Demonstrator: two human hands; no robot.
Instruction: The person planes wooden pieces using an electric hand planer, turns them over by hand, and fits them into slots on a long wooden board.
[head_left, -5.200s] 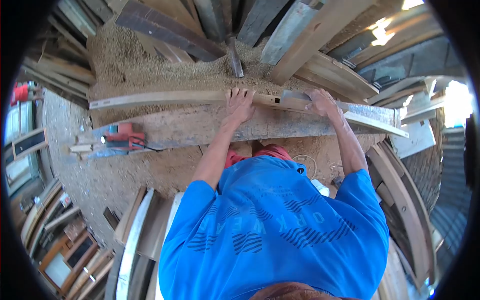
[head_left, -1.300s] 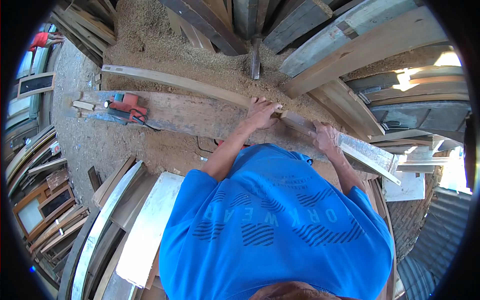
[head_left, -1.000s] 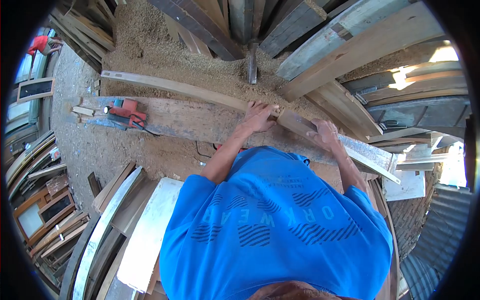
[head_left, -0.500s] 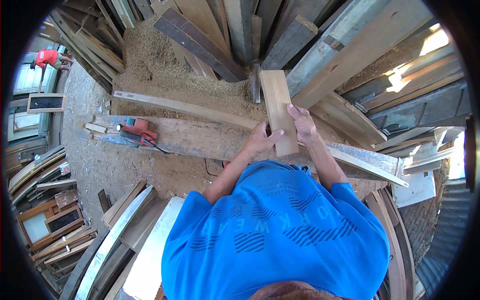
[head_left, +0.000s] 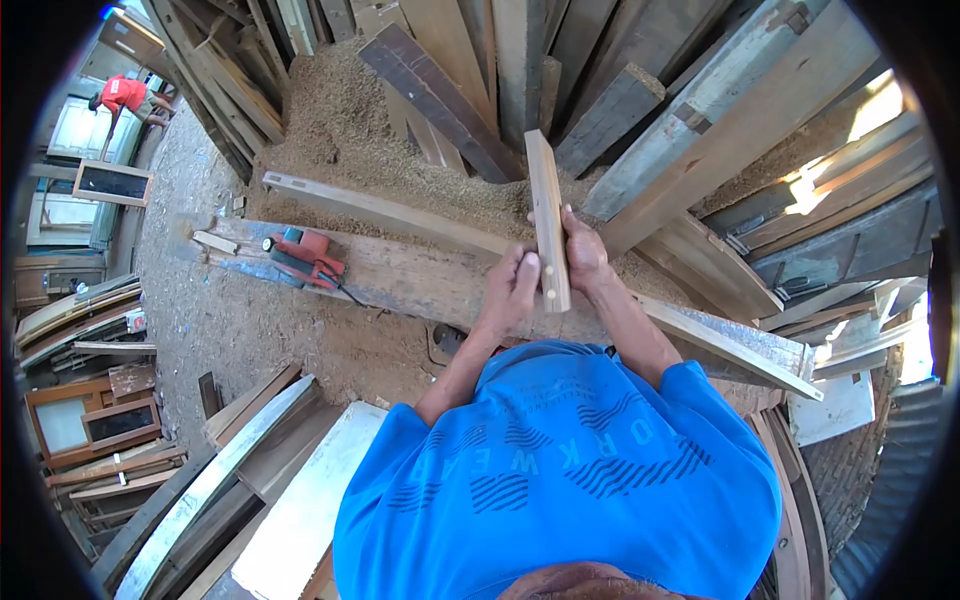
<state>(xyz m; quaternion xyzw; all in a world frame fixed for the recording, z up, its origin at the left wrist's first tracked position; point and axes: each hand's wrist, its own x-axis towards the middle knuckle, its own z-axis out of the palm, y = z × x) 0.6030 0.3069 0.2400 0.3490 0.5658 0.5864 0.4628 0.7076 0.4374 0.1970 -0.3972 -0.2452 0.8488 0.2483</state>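
Observation:
A short pale wooden board [head_left: 545, 205] stands tilted on edge between my hands, its narrow side facing up. Two small round marks show near its lower end. My right hand [head_left: 588, 255] grips it from the right, thumb along the side and fingers partly hidden behind. On the other side my left hand [head_left: 510, 292] is closed against the board near its lower end, its fingertips hidden. Below the hands lies a long wooden strip [head_left: 400, 215] across a worn plank bench [head_left: 420, 275]. A red power planer [head_left: 310, 258] rests on the bench to the left.
Sawdust [head_left: 335, 130] is heaped beyond the bench. Leaning timber planks [head_left: 525, 70] crowd the far side, and more boards [head_left: 250, 430] lie at the near left. At the far left, a person in a red shirt [head_left: 123, 94] bends near a framed panel [head_left: 113, 183].
The board has turned from its broad face onto its narrow edge, and its lower end shows the round marks. My head view has shifted slightly left, moving the surroundings rightward.

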